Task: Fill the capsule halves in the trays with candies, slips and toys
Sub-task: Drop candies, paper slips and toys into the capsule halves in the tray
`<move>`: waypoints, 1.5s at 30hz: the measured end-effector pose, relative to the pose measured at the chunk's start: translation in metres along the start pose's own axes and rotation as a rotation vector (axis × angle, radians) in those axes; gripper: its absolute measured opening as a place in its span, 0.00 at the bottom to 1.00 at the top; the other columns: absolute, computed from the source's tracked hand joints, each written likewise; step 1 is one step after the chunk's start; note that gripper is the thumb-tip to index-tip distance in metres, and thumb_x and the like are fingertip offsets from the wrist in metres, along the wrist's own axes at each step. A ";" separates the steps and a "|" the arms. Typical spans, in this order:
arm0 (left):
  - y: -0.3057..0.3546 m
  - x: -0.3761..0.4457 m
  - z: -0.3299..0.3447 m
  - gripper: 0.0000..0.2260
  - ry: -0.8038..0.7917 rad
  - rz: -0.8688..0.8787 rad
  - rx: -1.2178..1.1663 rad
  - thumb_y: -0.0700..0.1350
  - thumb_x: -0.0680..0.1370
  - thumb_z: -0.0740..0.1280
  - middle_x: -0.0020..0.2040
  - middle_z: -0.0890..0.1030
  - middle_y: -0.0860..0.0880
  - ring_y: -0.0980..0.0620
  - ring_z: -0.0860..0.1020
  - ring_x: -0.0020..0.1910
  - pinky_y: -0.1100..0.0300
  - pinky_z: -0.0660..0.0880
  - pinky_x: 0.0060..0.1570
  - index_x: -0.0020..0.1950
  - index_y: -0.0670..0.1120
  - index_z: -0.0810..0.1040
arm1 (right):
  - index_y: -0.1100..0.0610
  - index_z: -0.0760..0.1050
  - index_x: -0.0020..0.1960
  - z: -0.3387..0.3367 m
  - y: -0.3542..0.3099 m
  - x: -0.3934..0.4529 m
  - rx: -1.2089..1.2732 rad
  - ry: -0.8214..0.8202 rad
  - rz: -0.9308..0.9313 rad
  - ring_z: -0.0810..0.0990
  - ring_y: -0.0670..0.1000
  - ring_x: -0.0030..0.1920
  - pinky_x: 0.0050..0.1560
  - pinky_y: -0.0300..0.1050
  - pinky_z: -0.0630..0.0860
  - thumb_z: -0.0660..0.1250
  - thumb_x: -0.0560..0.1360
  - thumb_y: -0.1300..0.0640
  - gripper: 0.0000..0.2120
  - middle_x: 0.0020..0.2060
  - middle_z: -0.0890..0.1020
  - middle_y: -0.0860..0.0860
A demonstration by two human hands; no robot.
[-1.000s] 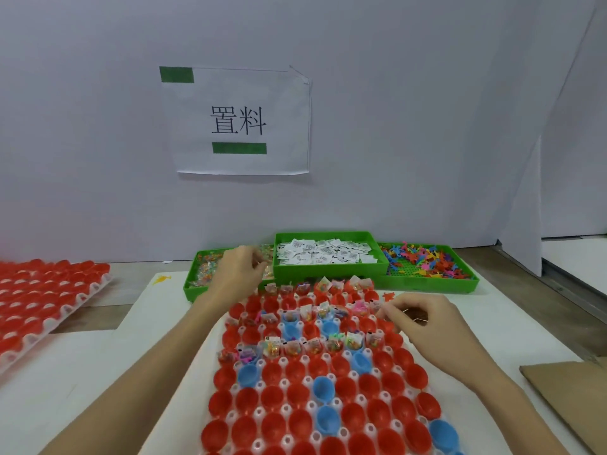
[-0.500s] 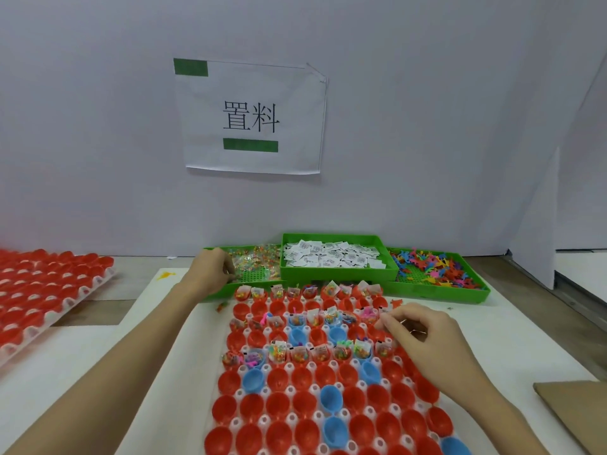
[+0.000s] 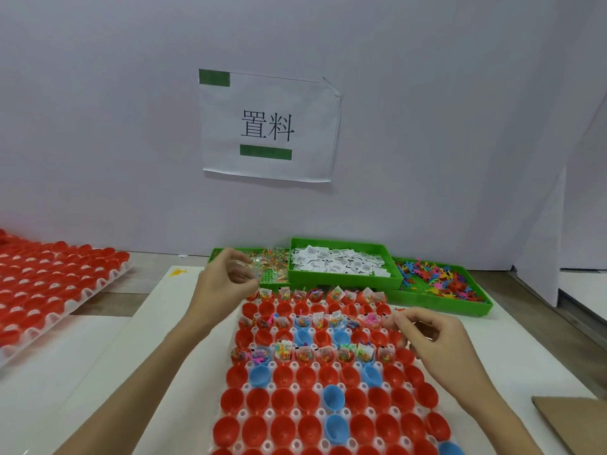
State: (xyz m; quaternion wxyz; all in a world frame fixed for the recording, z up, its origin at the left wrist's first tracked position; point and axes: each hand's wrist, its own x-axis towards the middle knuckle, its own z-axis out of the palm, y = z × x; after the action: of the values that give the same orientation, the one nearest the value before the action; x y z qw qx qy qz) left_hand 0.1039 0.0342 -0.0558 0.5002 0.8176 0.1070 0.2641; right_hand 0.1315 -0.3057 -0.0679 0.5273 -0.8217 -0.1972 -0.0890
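Note:
A white tray (image 3: 292, 385) of red and blue capsule halves lies before me; alternate rows at the far end hold candy bags, slips and toys. My left hand (image 3: 221, 285) hovers over the tray's far left corner, pinching a clear candy bag (image 3: 251, 269). My right hand (image 3: 427, 338) hangs over the tray's right edge with fingers curled; something small seems pinched in them, but I cannot make it out. Behind stand three green bins: candies (image 3: 269, 269), paper slips (image 3: 338, 262), coloured toys (image 3: 437, 279).
A second tray of red capsule halves (image 3: 49, 284) sits at the far left. A brown cardboard piece (image 3: 574, 421) lies at the right front. A white wall with a paper sign (image 3: 267, 126) rises right behind the bins.
My left hand has come back from the candy bin with a bag toward the tray's far left corner. My right hand has stayed at the tray's right edge.

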 end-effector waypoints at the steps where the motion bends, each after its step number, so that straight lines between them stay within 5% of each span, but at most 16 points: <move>1: 0.003 -0.010 -0.001 0.15 -0.033 -0.013 -0.064 0.37 0.74 0.77 0.43 0.85 0.49 0.53 0.84 0.41 0.66 0.80 0.41 0.57 0.50 0.79 | 0.47 0.87 0.42 0.000 -0.001 0.000 0.009 0.001 0.003 0.82 0.45 0.36 0.36 0.32 0.75 0.70 0.79 0.57 0.11 0.39 0.87 0.46; 14: 0.000 -0.063 -0.011 0.09 0.034 -0.017 -0.340 0.40 0.73 0.78 0.44 0.87 0.54 0.57 0.85 0.45 0.68 0.80 0.43 0.49 0.53 0.87 | 0.46 0.84 0.55 0.064 -0.056 0.062 -0.226 -0.096 -0.198 0.81 0.37 0.48 0.48 0.29 0.77 0.68 0.81 0.59 0.10 0.47 0.84 0.38; 23: -0.009 -0.070 -0.007 0.10 -0.015 -0.012 -0.388 0.38 0.74 0.78 0.45 0.87 0.55 0.57 0.85 0.47 0.69 0.80 0.46 0.49 0.53 0.87 | 0.57 0.85 0.60 0.124 -0.048 0.178 -0.812 -0.456 -0.122 0.83 0.54 0.59 0.63 0.46 0.76 0.72 0.79 0.59 0.10 0.61 0.84 0.56; 29: -0.007 -0.068 -0.009 0.09 -0.016 0.006 -0.415 0.39 0.74 0.78 0.46 0.87 0.55 0.57 0.85 0.48 0.68 0.80 0.47 0.49 0.53 0.87 | 0.56 0.87 0.51 0.131 -0.042 0.192 -0.847 -0.501 -0.199 0.79 0.45 0.43 0.52 0.42 0.79 0.75 0.76 0.61 0.05 0.49 0.87 0.52; 37: -0.004 -0.069 -0.011 0.09 -0.020 0.010 -0.407 0.40 0.75 0.77 0.46 0.87 0.56 0.58 0.85 0.49 0.69 0.79 0.48 0.51 0.52 0.87 | 0.62 0.82 0.43 0.122 -0.028 0.179 -0.672 -0.282 -0.160 0.80 0.47 0.38 0.41 0.41 0.78 0.73 0.73 0.65 0.00 0.37 0.83 0.50; 45: -0.003 -0.073 -0.008 0.08 -0.034 -0.001 -0.359 0.38 0.75 0.77 0.45 0.87 0.56 0.58 0.85 0.48 0.69 0.79 0.46 0.49 0.51 0.87 | 0.57 0.77 0.45 0.099 -0.019 0.177 -0.527 -0.265 -0.086 0.77 0.48 0.41 0.41 0.40 0.73 0.71 0.78 0.58 0.05 0.41 0.81 0.50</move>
State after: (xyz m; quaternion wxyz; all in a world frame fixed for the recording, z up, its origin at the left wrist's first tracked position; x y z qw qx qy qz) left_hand 0.0391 0.0098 -0.0794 0.6402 0.7194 0.0499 0.2648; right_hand 0.2782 -0.1690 -0.0320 0.2612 -0.9256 -0.2692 -0.0512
